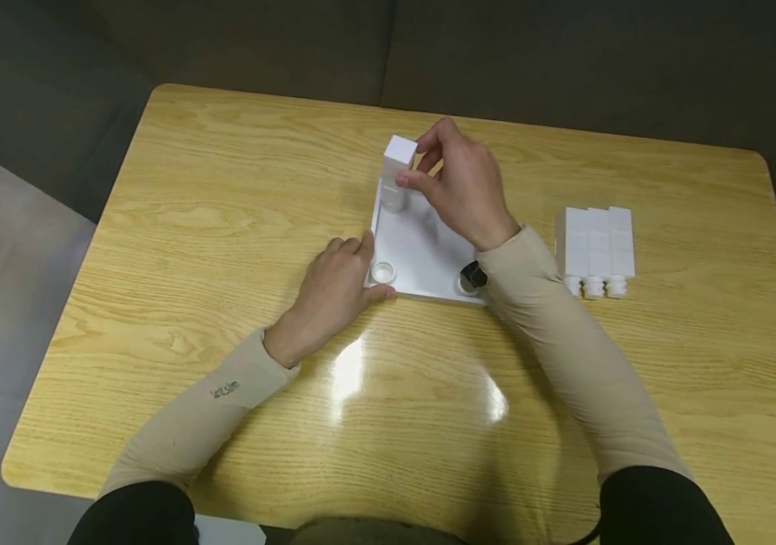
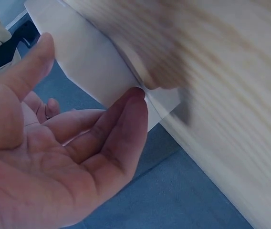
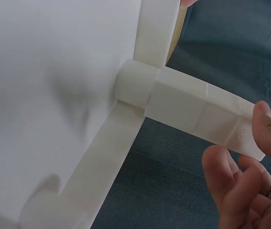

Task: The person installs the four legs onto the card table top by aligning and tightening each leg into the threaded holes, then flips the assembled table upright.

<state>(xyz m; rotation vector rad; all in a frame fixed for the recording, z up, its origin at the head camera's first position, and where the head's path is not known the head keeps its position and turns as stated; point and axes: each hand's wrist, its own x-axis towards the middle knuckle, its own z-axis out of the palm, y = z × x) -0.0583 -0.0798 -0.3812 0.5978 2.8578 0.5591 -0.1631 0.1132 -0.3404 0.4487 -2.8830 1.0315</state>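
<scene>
one white leg (image 1: 394, 168) stands upright, pinched by right hand (image 1: 467, 182)

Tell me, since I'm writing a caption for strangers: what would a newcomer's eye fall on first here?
Probably the white block, upright at the far left corner of the white panel, pinched by the right hand. Next, the left hand, gripping the panel's near left corner. Off to the right, three similar blocks lie side by side on the wooden table, ribbed ends toward its near edge.
</scene>
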